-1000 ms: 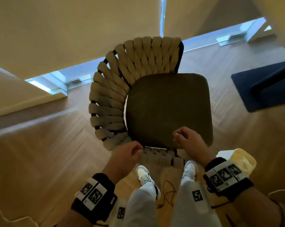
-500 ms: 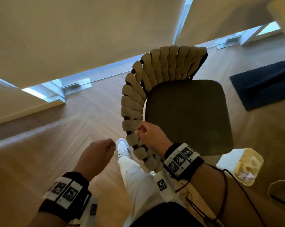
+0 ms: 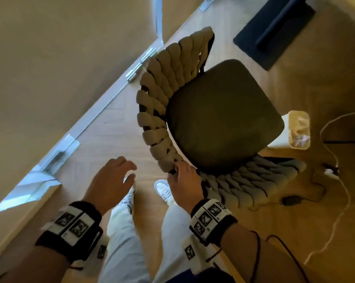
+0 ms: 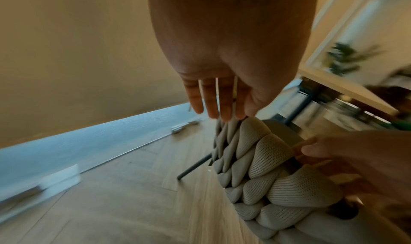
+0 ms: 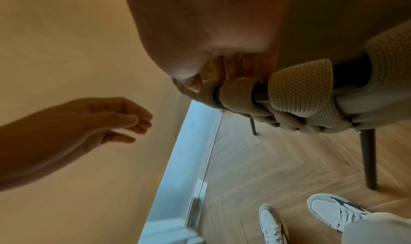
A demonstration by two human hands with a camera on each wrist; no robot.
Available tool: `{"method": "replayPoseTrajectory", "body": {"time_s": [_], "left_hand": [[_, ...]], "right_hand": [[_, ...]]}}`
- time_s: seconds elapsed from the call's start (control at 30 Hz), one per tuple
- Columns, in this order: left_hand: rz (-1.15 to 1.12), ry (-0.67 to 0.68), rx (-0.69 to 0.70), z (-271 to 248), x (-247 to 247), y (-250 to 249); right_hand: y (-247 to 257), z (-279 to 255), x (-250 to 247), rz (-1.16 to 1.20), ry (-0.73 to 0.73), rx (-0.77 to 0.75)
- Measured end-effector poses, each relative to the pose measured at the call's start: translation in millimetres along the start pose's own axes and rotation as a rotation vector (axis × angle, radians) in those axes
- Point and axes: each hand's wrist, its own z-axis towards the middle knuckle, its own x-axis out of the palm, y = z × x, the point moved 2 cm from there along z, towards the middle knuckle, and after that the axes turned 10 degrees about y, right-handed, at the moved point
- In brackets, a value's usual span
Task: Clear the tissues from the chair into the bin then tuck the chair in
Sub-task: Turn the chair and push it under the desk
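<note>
In the head view, the chair stands on the wooden floor, its dark seat cushion bare and its woven, rope-like backrest curving round the seat's left and near sides. The right hand grips the backrest's top rail at the near-left corner of the chair, fingers curled over the weave. The left hand hangs free to the left of the chair, fingers loosely spread and holding nothing. The bin sits on the floor just past the seat's right edge, with crumpled tissues inside it. A dark mat lies on the floor beyond the chair, and a white cable trails over the floor at the right. Two white shoes stand on the floor below the hands.

In the left wrist view, the left hand is flat, its fingers straight and slightly apart, above the backrest of the chair without clearly touching it. The right hand enters from the right and holds the woven rail.

In the right wrist view, the right hand is wrapped over the rail of the chair, thumb tip against the weave. The left hand floats near the wall, relaxed and unladen. The shoes stand on the floor beside a chair leg.
</note>
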Motion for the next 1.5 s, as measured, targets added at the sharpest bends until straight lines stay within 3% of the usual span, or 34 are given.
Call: {"method": "replayPoseTrajectory", "body": {"time_s": [0.1, 0.23, 0.33, 0.53, 0.8, 1.17, 1.5], "left_hand": [[0.24, -0.005, 0.235, 44, -21, -8], [0.556, 0.13, 0.566, 87, -27, -15], [0.711, 0.257, 0.666, 114, -18, -8], [0.727, 0.338, 0.68, 139, -6, -17], [0.686, 0.293, 0.706, 161, -8, -40], [0.705, 0.143, 0.705, 236, -7, -119], [0.656, 0.179, 0.619, 334, -41, -194]], "right_hand": [[6, 4, 9, 0.015, -0.081, 0.094], [15, 5, 30, 0.017, -0.258, 0.179], [18, 10, 38, -0.026, -0.374, 0.225], [14, 16, 37, -0.102, -0.504, 0.165], [-3, 30, 10, -0.099, -0.521, 0.117], [-65, 78, -105, -0.197, -0.377, 0.063], [-94, 142, -221, -0.204, -0.328, 0.051]]}}
